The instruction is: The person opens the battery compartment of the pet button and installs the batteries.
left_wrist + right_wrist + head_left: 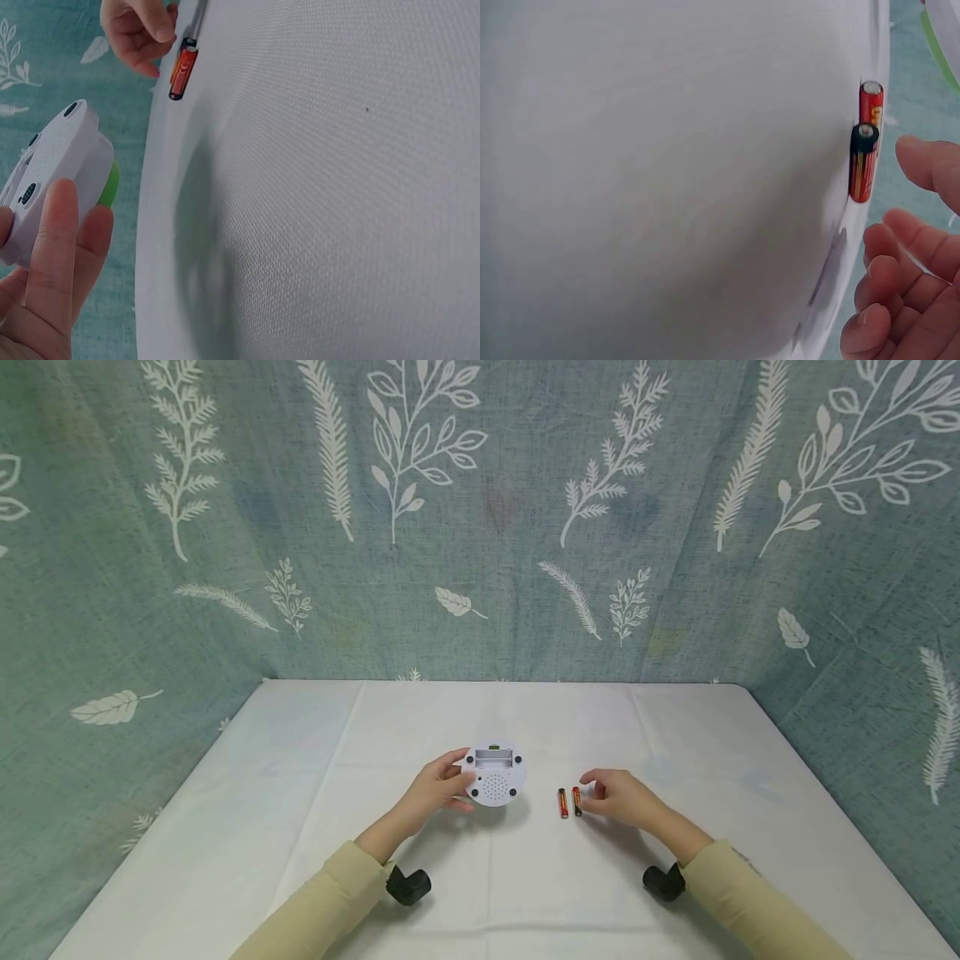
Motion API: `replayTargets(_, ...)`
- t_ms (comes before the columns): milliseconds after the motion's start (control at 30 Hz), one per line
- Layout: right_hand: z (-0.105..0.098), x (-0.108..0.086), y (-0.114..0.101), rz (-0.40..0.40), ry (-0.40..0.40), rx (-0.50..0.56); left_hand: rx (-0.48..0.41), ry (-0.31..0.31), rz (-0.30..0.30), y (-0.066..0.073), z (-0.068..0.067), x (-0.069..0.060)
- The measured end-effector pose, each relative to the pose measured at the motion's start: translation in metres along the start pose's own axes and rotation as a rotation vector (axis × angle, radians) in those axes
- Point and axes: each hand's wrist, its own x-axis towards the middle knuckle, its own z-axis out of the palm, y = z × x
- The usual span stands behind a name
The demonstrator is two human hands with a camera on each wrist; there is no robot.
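My left hand [438, 789] holds a round white device [494, 787] up off the table, thumb on its underside and fingers behind. The underside carries several dark feet, a patch of small holes and an uncovered battery compartment [494, 759]. A green part [111, 185] shows on its other side in the left wrist view. Two red and black batteries lie side by side on the table: a left battery [563, 803] and a right battery [577, 802]. Beside the right one is my right hand [618, 797], thumb and fingers spread apart; the right wrist view shows nothing gripped.
A white cloth covers the table [375, 718]. Behind it and at both sides hangs a green curtain [495, 635] with white leaf patterns. A black wrist mount [408, 887] sits at the left sleeve, and another black mount [664, 883] at the right sleeve.
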Motion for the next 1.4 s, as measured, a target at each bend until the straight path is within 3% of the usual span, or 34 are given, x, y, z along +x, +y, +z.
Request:
replayTargets(500,0.008,0.007,-0.014,0.061,-0.048,-0.086,0.0,0.007,0.0,0.0,-0.001,-0.001)
replayTargets(1033,0.006,0.006,-0.01,0.033,-0.089,-0.091,0.006,0.01,0.001,-0.002,-0.002,-0.001)
replayTargets(1400,0.001,0.002,-0.007,0.066,-0.092,-0.134,-0.006,0.003,0.003,-0.004,-0.004,-0.002)
